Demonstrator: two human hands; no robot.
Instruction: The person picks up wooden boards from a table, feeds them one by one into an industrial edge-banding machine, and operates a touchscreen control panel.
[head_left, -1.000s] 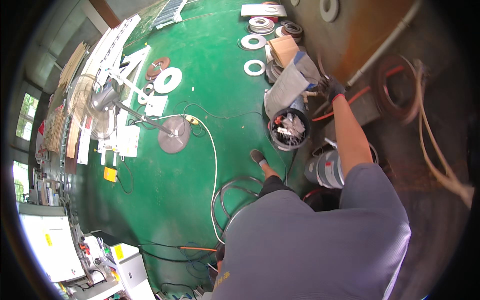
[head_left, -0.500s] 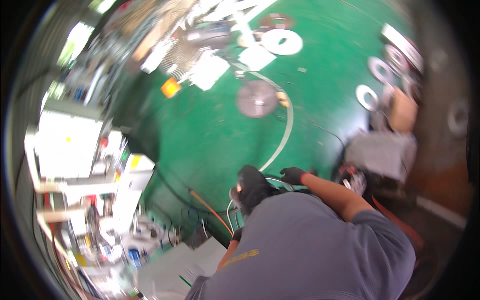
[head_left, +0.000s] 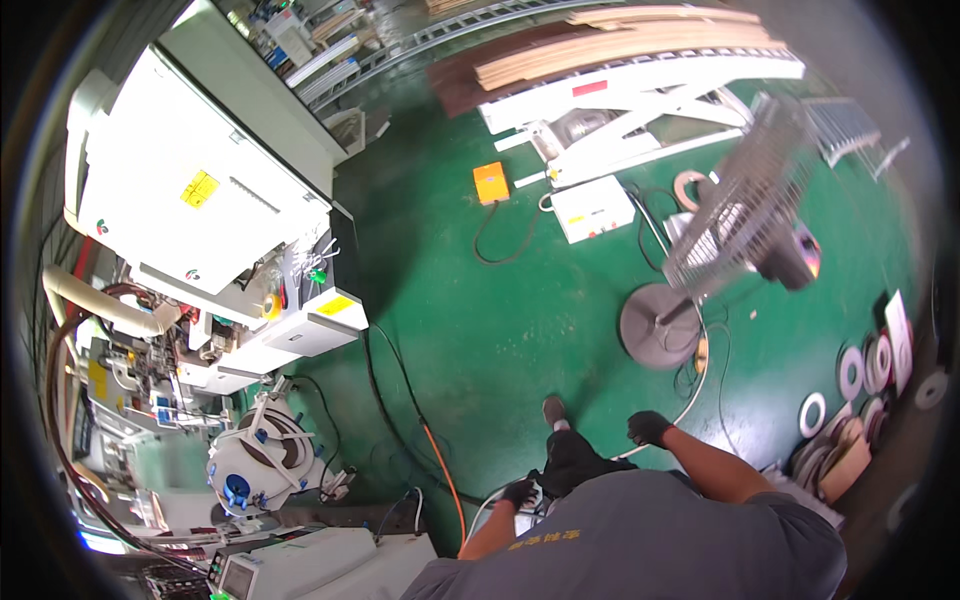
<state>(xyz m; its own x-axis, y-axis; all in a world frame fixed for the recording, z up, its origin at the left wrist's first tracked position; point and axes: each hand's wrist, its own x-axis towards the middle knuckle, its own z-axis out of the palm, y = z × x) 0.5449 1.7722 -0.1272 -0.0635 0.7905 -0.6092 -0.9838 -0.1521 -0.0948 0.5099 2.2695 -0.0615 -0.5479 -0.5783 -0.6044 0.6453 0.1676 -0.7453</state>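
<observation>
My right hand [head_left: 650, 428], in a dark glove, hangs out to the side above the green floor. Its fingers look loosely curled, and nothing shows in them. Lower down and close to my body is my left hand [head_left: 518, 492], gloved in the same dark colour. Its fingers are too small and dark to make out. A pale, partly hidden object [head_left: 545, 503] lies beside it, and whether they touch I cannot tell. One of my shoes [head_left: 554, 410] is on the floor ahead, between the two hands.
Ahead on the right stands a pedestal fan [head_left: 745, 205] on a round base. A white scissor lift table [head_left: 650, 85] bears wooden boards. Left is a large white machine [head_left: 200, 180]. An orange cable [head_left: 443, 470] crosses the floor; rolls of tape-like material [head_left: 850, 372] lie right.
My view has turned and steadied, bringing the fan and lift table clearly into sight. A foot now shows ahead of me. My right hand has gone from pointing fingers to a looser curl.
</observation>
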